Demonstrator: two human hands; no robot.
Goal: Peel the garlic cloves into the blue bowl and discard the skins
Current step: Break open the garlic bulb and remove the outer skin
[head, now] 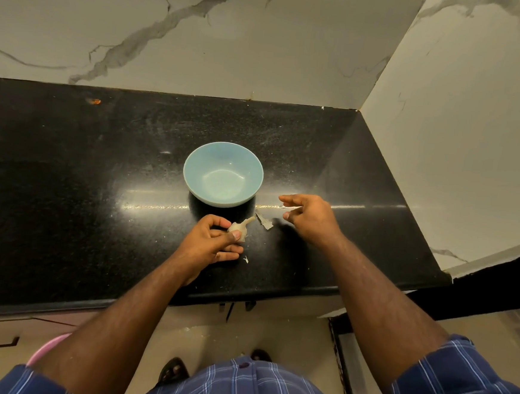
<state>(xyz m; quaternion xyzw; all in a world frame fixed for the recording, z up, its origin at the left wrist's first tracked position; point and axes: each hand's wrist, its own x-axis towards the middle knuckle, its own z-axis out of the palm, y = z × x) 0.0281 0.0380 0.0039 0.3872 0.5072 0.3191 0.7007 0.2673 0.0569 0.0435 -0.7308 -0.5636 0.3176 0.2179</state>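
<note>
Blue bowl (223, 174) mid-counter (67, 181)

L: your left hand (210, 239) curled, thumb and fingers pinching | R: your right hand (308, 216) hovered, fingers loosely spread, holding nothing

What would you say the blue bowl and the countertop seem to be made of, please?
Blue bowl: probably glazed ceramic, possibly melamine; smooth, glossy, soft highlights inside. Countertop: likely polished black granite; fine pale speckles and mirror-like light streaks.
</note>
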